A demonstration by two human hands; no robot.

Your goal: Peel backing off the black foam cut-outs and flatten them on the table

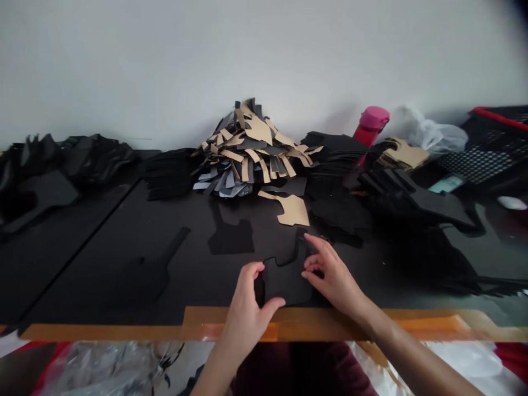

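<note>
In the head view, a flat black cut-out piece (286, 280) with a narrow upright tab lies on the black table close to its front edge. My left hand (247, 311) grips its left side, fingertips at the upper left corner and thumb along the near edge. On the other side, my right hand (332, 275) holds the right edge, with the index finger at the tab and the thumb lower down. Whether it is a single layer or several cannot be made out. Just beyond lie a tan-faced cut-out (295, 210) and another black cut-out (231, 236).
A heap of tan and black strips (251, 148) stands against the wall. Black stacks (169, 173) flank it. To the right are a red bottle (369, 126), a plastic bag (441, 135) and a black basket (487, 146). Brown tape (330, 324) covers the table's front edge.
</note>
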